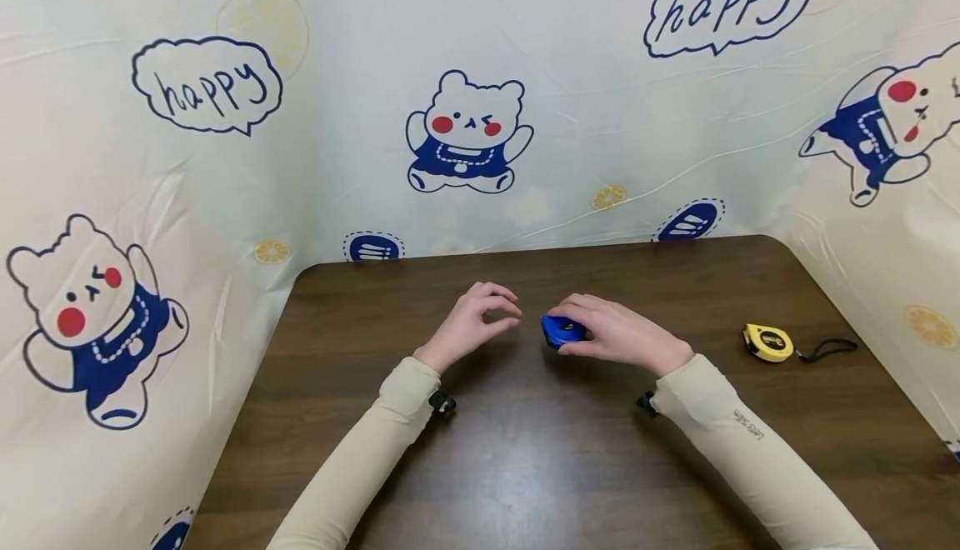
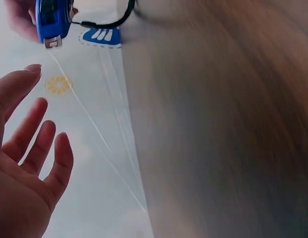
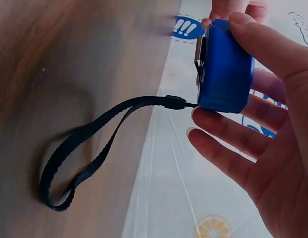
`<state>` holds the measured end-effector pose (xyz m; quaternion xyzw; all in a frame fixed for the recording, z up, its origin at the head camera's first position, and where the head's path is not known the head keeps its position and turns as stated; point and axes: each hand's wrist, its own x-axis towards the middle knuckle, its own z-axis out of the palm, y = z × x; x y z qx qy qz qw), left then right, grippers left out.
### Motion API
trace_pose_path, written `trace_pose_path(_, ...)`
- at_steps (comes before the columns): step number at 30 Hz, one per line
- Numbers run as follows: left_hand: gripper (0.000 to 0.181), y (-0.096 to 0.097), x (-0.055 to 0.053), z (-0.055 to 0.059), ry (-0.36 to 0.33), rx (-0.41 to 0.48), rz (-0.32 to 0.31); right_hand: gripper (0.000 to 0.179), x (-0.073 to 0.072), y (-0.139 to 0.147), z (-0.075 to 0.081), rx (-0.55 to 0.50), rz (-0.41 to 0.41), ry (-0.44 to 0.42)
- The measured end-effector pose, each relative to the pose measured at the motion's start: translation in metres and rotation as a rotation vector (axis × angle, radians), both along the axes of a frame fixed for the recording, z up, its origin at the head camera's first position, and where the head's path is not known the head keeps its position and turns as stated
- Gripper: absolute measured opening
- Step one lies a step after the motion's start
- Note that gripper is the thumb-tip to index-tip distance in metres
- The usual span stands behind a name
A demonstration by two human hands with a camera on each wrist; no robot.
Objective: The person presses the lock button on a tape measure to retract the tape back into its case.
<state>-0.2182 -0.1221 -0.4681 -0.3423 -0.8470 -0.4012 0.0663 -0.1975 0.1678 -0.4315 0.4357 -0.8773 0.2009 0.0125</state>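
Observation:
My right hand (image 1: pixel 618 333) grips a blue tape measure (image 1: pixel 561 331) above the middle of the table, thumb on one side and fingers on the other. A black wrist strap (image 3: pixel 84 134) hangs from the case in the right wrist view, and a metal clip (image 3: pixel 199 54) shows along its side. The tape's metal end hook (image 2: pixel 53 42) points toward my left hand in the left wrist view. My left hand (image 1: pixel 476 322) is held a short gap to the left of the tape measure, its fingers loosely bent with nothing between them.
On the right part of the brown wooden table (image 1: pixel 495 467) lies a yellow tape measure (image 1: pixel 768 343) with a black strap (image 1: pixel 827 350). A pale curtain (image 1: pixel 360 142) printed with bears stands behind the table and along both sides.

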Motion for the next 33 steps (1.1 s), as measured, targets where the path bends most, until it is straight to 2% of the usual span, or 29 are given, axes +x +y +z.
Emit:
trace_pose_path(6,0.012,-0.013,0.000,-0.001,-0.027,-0.051,0.011,0.054,-0.001,0.012,0.002,0.002,-0.041,-0.025)
trace_pose_path(10,0.017,-0.022,0.000,-0.002,-0.027,-0.071,0.040,0.055,-0.001,0.024,0.005,-0.002,-0.070,-0.037)
trace_pose_path(16,0.021,-0.038,0.001,-0.001,-0.065,-0.061,0.088,0.055,-0.001,0.049,0.006,-0.008,-0.103,0.009)
trace_pose_path(24,0.020,-0.058,0.002,-0.002,-0.100,-0.074,0.118,0.053,-0.001,0.082,0.007,0.026,-0.183,0.034)
trace_pose_path(33,0.020,-0.073,0.004,-0.002,-0.121,-0.079,0.154,0.053,-0.004,0.095,0.003,0.083,-0.215,0.046)
